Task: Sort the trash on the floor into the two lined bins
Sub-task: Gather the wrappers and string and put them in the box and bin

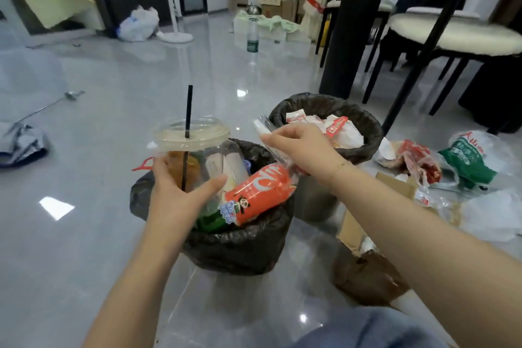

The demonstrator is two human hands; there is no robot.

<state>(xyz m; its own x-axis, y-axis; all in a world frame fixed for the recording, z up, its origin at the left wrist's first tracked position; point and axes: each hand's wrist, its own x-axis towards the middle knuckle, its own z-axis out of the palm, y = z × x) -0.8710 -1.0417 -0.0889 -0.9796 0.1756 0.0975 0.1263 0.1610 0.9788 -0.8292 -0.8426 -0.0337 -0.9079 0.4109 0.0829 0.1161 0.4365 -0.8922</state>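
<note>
A glossy grey tiled floor is shown with two black-lined bins and scattered trash.

A clear plastic cup with a domed lid and a black straw is gripped by the left hand above the nearer black-lined bin, in which an orange-labelled plastic bottle and a green bottle are lodged. A crumpled clear plastic wrapper is pinched by the right hand between the two bins. White and red paper wrappers are contained in the farther black-lined bin. To the right, a green-and-white plastic bag, a red wrapper and brown cardboard pieces are left on the floor. A clear water bottle is seen standing farther back.
</note>
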